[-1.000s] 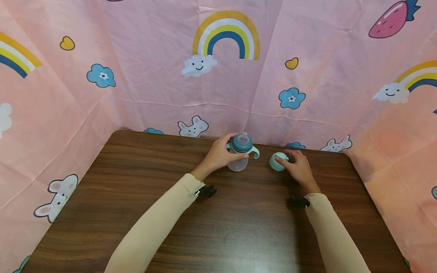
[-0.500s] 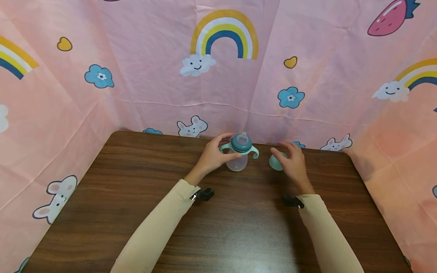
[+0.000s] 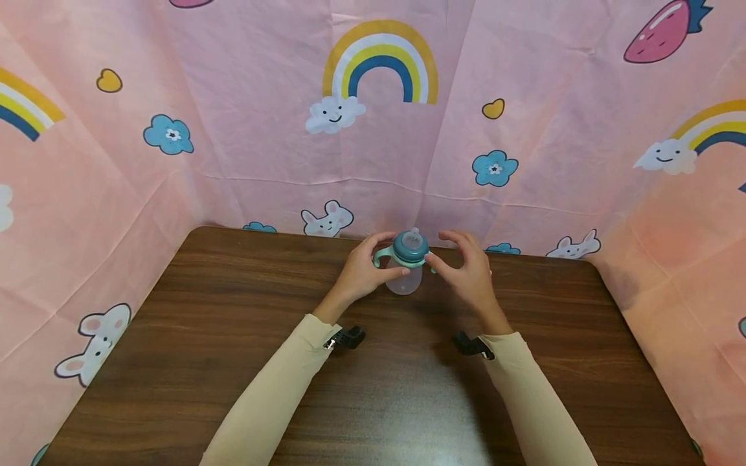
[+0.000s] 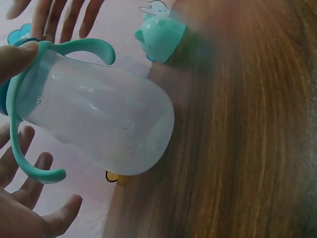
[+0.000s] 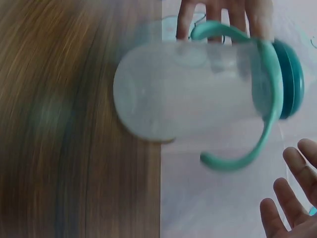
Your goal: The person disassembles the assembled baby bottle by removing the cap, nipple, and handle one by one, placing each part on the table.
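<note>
A baby bottle [image 3: 404, 279] with a clear body, teal collar [image 3: 410, 246], pale nipple and two mint-green handles stands upright near the table's back edge. My left hand [image 3: 358, 272] is around its left side with fingers spread; in the left wrist view its thumb and fingers [image 4: 37, 173] are apart from the bottle body, near one handle [image 4: 47, 175]. On the other side, my right hand [image 3: 469, 278] has its thumb by the collar and its fingers [image 5: 292, 198] loosely extended, holding nothing. A mint-green domed cap [image 4: 161, 39] with small ears sits beyond, mostly hidden in the head view.
The dark wooden table [image 3: 373, 401] ends just behind the bottle at a pink patterned cloth [image 3: 262, 149]. More of this cloth rises along the left and right sides. A black wrist strap [image 3: 350, 338] sits at the left sleeve's cuff.
My right hand has left the cap and moved left to the bottle's right side. The left hand has loosened and drawn slightly left from the bottle, which stays in place.
</note>
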{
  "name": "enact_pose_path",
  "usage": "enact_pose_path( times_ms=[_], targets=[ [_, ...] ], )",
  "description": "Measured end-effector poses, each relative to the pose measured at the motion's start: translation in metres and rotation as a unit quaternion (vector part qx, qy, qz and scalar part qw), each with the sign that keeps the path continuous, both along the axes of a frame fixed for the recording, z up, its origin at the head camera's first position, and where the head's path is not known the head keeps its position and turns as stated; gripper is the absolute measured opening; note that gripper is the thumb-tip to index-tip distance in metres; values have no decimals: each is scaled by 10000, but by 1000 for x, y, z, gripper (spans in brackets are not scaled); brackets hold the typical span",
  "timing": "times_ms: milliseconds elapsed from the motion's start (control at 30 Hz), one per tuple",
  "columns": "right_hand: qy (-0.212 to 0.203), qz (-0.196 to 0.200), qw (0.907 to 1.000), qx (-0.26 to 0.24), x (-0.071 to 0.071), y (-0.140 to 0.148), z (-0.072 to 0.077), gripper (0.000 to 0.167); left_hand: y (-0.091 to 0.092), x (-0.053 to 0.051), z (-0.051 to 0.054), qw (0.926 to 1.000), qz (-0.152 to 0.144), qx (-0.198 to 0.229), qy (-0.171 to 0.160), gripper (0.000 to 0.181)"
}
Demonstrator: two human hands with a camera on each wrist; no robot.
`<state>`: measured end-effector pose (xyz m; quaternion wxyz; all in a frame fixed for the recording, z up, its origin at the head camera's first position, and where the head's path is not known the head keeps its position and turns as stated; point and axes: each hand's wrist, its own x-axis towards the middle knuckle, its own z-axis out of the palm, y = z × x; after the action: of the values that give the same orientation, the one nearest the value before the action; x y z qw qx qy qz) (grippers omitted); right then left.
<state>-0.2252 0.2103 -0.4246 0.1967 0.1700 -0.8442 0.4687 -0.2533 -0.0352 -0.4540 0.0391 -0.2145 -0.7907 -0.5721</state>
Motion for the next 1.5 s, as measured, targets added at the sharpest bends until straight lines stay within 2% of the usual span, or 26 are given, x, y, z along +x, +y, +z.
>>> enact_pose_path(
  times_ms=[267,433,733,1000,1500],
  targets=[
    [-80,356,9981,-495,-5,-27,-7,64,-1,-1,-2,9999,-77,12,-84,83],
    [-191,231,9977,-603,-6,-36,-11,70,-1,0,-5,9999,-114,-89,-79,82],
    [-166,108,9986,-495,-7,-40,-15,74,2,2,-6,9998,43,-206,31,78],
    [-50,56,9981,-606,-8,-42,-18,74,4,9,-5,9999,101,2,-68,73],
    [47,-69,9972,-745,-6,-45,-22,76,8,9,-4,9998,168,-58,38,73]
  ],
)
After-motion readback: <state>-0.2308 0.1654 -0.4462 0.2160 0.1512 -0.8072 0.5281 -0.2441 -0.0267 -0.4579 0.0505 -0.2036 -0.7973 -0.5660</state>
